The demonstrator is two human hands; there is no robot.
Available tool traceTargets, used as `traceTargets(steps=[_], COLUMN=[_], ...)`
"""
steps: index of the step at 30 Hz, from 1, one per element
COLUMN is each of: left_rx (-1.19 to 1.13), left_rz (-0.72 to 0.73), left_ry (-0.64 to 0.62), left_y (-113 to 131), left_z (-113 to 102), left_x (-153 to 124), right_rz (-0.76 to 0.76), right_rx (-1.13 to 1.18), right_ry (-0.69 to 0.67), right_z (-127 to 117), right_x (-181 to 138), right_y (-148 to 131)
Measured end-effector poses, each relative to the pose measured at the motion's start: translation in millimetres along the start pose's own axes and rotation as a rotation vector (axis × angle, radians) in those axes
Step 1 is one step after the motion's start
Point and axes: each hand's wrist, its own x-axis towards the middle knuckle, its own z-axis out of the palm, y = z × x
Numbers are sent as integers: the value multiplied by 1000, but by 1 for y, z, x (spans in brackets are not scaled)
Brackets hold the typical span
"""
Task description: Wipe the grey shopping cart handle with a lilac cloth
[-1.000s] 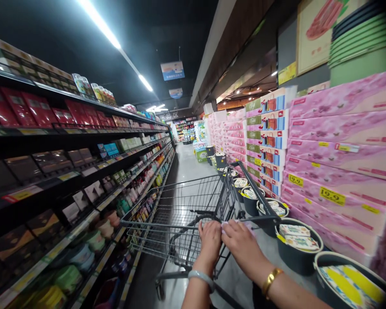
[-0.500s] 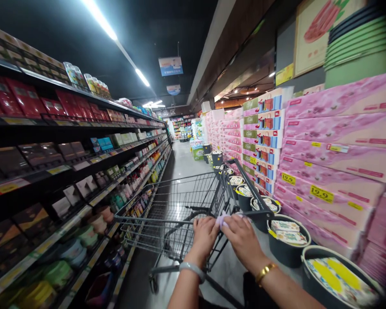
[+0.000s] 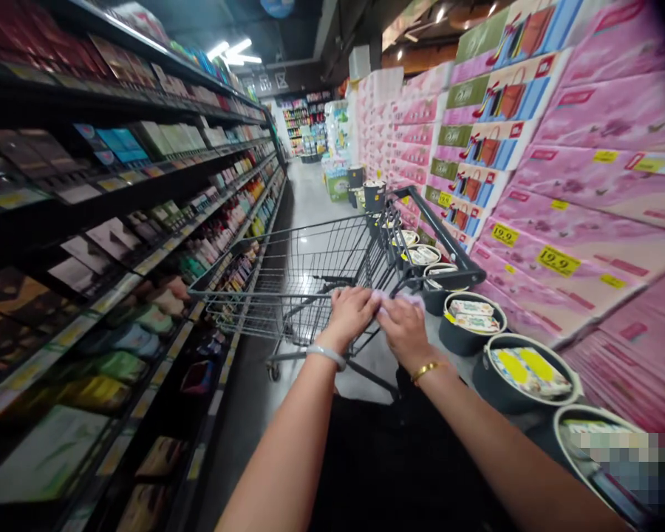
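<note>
My left hand (image 3: pixel 355 314), with a pale bangle at the wrist, is closed, its fingertips on a crumpled lavender piece (image 3: pixel 411 298). I cannot tell if the piece is cloth or thin plastic. My right hand (image 3: pixel 403 329), with a gold bracelet, is closed on the same piece, and the two hands meet at the fingertips. Just beyond them a dark wire shopping cart (image 3: pixel 288 297) stands crosswise in the aisle. Its push handle (image 3: pixel 440 244) lies to the right of my hands. The hands overlap the cart's near side; whether they touch it is hidden.
Shelves (image 3: pixel 138 284) of boxes and bottles line the left. On the right, pink tissue packs (image 3: pixel 581 199) are stacked high, with a row of dark buckets (image 3: pixel 485 377) holding packages at their foot. The pale aisle floor (image 3: pixel 309 193) runs ahead to further shelves.
The view has tipped downward, so the cart and hands appear higher. Less of the lavender piece shows between my hands. Both hands still hold it.
</note>
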Motion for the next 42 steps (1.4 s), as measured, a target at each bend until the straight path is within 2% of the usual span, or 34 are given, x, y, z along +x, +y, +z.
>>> traceTargets(steps=[2,5,7,10,19,23,26,29,34,39,42], left_rx=[-8,34,54,89,162,205,219,233,232,201,192], left_rz=[47,89,104,94,75,73,91,103,69,88,106], left_ry=[52,111,108,80,37,31,5,-15,-61,-105,-139], left_y=[-2,-9,-13,-19,-32,-39,-44,-45,-42,-45,-49], left_z=[2,7,10,12,21,21,20,18,15,9,5], left_x=[-2,-3,-1,6,37,44,47,50,52,55,57], right_rz=[-10,57,103,80,6,-75,5,82,-61,-55,-90], right_rx=[58,157,185,145,72,92,141,154,169,201,188], right_ry=[19,71,115,119,-94,-109,-122,-187,-368,-343,-412], right_z=[9,15,18,29,70,71,70,79,97,94,99], right_x=[-8,-10,-8,-6,-20,-18,-13,-12,-17,-16,-13], right_y=[-5,-4,-1,2,12,17,19,16,5,-2,-8])
